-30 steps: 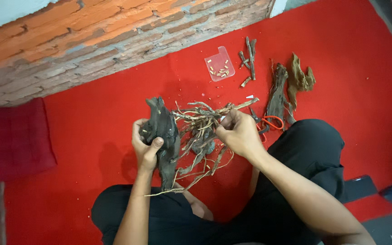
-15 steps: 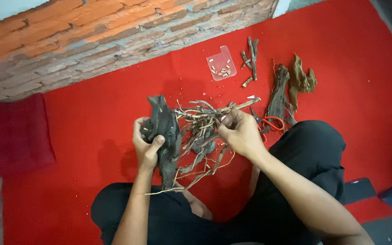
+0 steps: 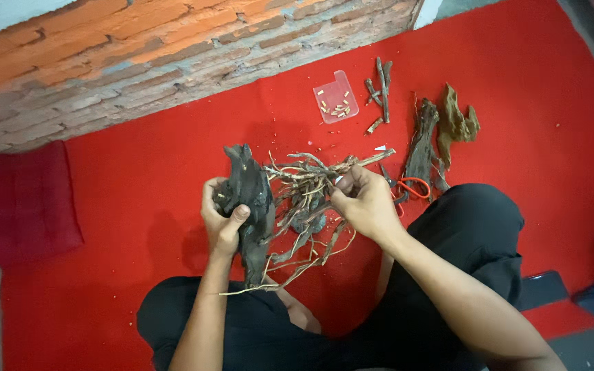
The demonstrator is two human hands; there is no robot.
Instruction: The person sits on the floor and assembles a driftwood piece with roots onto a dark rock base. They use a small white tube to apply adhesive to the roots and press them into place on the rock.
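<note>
My left hand (image 3: pixel 223 218) is wrapped tight around the dark driftwood chunk (image 3: pixel 249 206), thumb pressed across its front, holding it upright above my lap. My right hand (image 3: pixel 366 203) has its fingertips pinched shut on a thin root twig (image 3: pixel 362 161) at the top of the root tangle (image 3: pixel 304 199), which sprouts from the chunk's right side. To do this well, I judge the left should keep the chunk steady while the right works one twig only, close to its base, so the brittle ones don't snap. Further out on the red carpet (image 3: pixel 139 172): orange-handled scissors (image 3: pixel 412 187) just beside my right hand, two more driftwood pieces (image 3: pixel 424 144), loose sticks (image 3: pixel 379 93), a clear plastic tray (image 3: pixel 335 104) of small bits, and the brick wall (image 3: pixel 139 62) behind.
</note>
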